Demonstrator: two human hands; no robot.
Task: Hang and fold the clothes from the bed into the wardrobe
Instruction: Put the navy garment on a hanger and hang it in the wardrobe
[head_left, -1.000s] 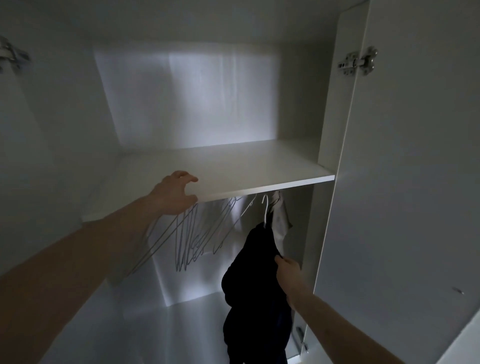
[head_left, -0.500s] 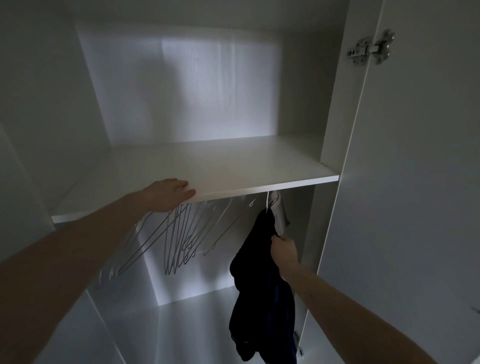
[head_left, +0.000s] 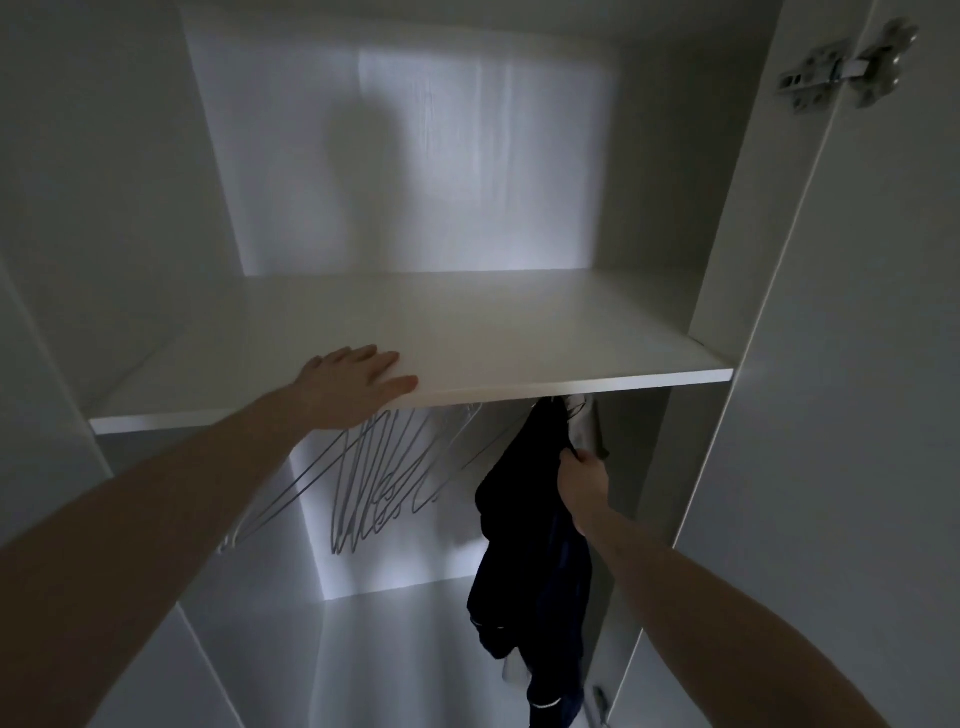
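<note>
The left hand (head_left: 353, 387) lies flat with straight fingers on the shelf (head_left: 545, 353) edge. The right hand (head_left: 582, 475) pinches the dark garment (head_left: 524, 561) hanging below the shelf, beside empty wire hangers (head_left: 374, 483). Likely best: seat the hook fully, then smooth the fabric.

Dim, grey wardrobe interior, pale light patch on back panel (head_left: 467, 156), soft shadows, wide-angle edge bending

A home bedroom: white wardrobe (head_left: 519, 332) with hangers (head_left: 374, 483) and clothes.
</note>
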